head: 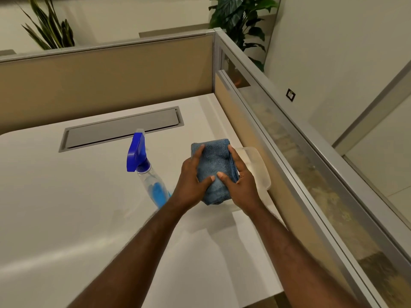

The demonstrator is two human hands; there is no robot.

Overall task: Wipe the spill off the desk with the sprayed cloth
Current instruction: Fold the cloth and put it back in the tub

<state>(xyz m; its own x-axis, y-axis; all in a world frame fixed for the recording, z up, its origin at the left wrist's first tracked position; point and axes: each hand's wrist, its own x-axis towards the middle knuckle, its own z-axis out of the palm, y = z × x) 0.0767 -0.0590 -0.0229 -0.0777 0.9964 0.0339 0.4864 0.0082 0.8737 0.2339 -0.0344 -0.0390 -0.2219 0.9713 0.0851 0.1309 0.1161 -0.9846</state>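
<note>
A folded blue cloth (214,165) is held above the white desk (66,207) between both hands. My left hand (191,183) grips its left side, thumb on top. Along the cloth's right edge sits my right hand (241,183), its thumb meeting the left thumb on the cloth. A clear spray bottle (149,174) with a blue trigger head and a little blue liquid stands just left of my left hand. A faint smear shows on the desk (120,215) near the left forearm; I cannot tell if it is the spill.
A translucent plastic container (258,167) sits under and to the right of the cloth, against the side partition (278,138). A grey cable hatch (120,130) lies in the desk at the back. A tan back partition (106,81) and plants stand behind.
</note>
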